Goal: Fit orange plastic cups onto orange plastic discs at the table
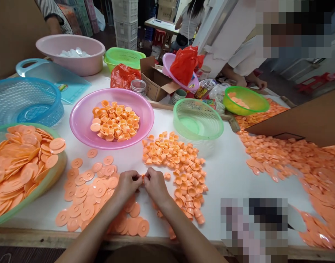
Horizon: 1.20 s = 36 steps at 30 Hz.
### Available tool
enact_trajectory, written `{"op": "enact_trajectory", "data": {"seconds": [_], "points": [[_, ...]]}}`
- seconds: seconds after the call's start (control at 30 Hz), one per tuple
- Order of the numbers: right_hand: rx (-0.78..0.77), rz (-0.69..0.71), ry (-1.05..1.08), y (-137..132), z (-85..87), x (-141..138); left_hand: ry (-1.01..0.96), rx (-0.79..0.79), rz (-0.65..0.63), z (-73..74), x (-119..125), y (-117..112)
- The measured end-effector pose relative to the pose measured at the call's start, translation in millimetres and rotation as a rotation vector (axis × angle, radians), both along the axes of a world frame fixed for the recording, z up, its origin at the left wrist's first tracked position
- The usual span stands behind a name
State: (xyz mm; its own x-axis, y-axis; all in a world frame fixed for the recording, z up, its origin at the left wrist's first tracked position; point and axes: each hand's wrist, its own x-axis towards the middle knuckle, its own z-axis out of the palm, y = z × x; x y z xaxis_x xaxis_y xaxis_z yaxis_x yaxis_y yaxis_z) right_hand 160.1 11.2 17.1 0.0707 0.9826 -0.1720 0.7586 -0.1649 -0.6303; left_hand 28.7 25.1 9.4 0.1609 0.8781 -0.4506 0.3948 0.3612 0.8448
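My left hand (130, 182) and my right hand (156, 184) meet over the white tabletop, both with fingers pinched. Between their fingertips is a small orange plastic piece (143, 178), mostly covered by the fingers. Flat orange discs (95, 188) lie loose to the left, partly beneath my left forearm. Small orange cups (184, 171) are spread beyond and to the right of my right hand. Farther back, a pink bowl (80, 126) holds more orange cup-shaped pieces. A green basin (54, 188) at the left is heaped with discs.
A pale green basket (197, 133) stands beyond the cups. Blue basket (51, 98), pink basin (93, 60), cardboard box (153, 86) and red bags line the back. More orange discs (279, 157) cover the right side, near a brown panel (301, 126). Other people are in the background.
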Motion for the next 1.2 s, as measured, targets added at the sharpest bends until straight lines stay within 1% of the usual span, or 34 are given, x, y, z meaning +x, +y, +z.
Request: {"op": "enact_trajectory", "data": {"seconds": [0.07, 0.23, 0.3, 0.37, 0.43, 0.47, 0.53, 0.6, 0.63, 0.67, 0.7, 0.73, 0.8, 0.87, 0.9, 0.93, 0.97, 1.0, 1.03, 1.1, 1.13, 1.2], "points": [[-0.027, 0.014, -0.003, 4.5, 1.9, 1.6, 0.032, -0.023, -0.022, 1.5, 1.2, 5.1], [-0.008, 0.014, -0.036, 4.6, 2.3, 3.6, 0.091, -0.023, -0.055, 5.2, 9.0, 12.5], [0.004, 0.018, -0.027, 0.2, -1.0, 2.7, 0.122, 0.004, -0.066, 5.7, 10.3, 10.8], [0.035, 0.009, -0.003, -4.8, -5.7, 0.7, 0.176, 0.09, -0.078, 4.7, 10.0, 7.2], [0.063, -0.029, 0.039, -8.3, -9.8, -1.7, 0.226, 0.184, -0.085, 1.7, 9.5, 2.8], [0.067, -0.048, 0.064, -8.6, -10.9, -2.4, 0.24, 0.207, -0.09, -0.2, 9.8, 0.7], [0.054, -0.057, 0.104, -5.9, -9.5, -0.9, 0.243, 0.191, -0.097, -3.3, 11.4, -2.7], [0.015, 0.005, 0.144, -0.3, -2.3, 6.6, 0.24, 0.155, -0.104, -1.2, 13.0, -3.1], [0.001, 0.051, 0.168, 2.3, 3.2, 12.9, 0.242, 0.145, -0.106, 3.5, 12.5, -1.4], [0.005, 0.088, 0.192, 4.1, 9.5, 20.7, 0.238, 0.142, -0.096, 11.4, 10.5, 2.3], [0.027, 0.105, 0.2, 4.7, 15.8, 29.6, 0.224, 0.149, -0.065, 22.7, 6.3, 8.0], [0.062, 0.1, 0.181, 4.1, 21.4, 39.3, 0.196, 0.176, -0.015, 36.9, -0.3, 15.8], [0.117, 0.055, 0.053, -0.1, 28.7, 58.0, 0.117, 0.303, 0.168, 70.6, -20.2, 36.7], [0.103, 0.063, -0.118, -6.4, 29.0, 72.5, 0.071, 0.477, 0.393, 101.0, -44.7, 58.5], [0.081, 0.096, -0.185, -9.7, 26.7, 77.4, 0.098, 0.537, 0.483, 111.1, -56.0, 66.6], [0.063, 0.134, -0.232, -12.7, 23.3, 80.6, 0.148, 0.574, 0.531, 116.5, -65.4, 71.2], [0.055, 0.164, -0.262, -15.3, 19.5, 82.5, 0.217, 0.58, 0.512, 116.8, -72.2, 71.7], [0.057, 0.181, -0.275, -17.4, 15.6, 83.4, 0.288, 0.562, 0.426, 112.3, -76.0, 67.8], [0.066, 0.183, -0.269, -19.0, 12.2, 83.6, 0.35, 0.536, 0.301, 103.9, -76.9, 60.0], [0.094, 0.151, -0.188, -20.7, 8.2, 83.2, 0.454, 0.509, 0.044, 81.2, -72.4, 36.5], [0.109, 0.129, -0.121, -21.0, 7.7, 83.0, 0.498, 0.519, -0.041, 69.8, -68.4, 23.3], [0.13, 0.08, 0.03, -21.1, 9.0, 82.5, 0.563, 0.571, -0.107, 51.7, -60.1, -0.5]]}}
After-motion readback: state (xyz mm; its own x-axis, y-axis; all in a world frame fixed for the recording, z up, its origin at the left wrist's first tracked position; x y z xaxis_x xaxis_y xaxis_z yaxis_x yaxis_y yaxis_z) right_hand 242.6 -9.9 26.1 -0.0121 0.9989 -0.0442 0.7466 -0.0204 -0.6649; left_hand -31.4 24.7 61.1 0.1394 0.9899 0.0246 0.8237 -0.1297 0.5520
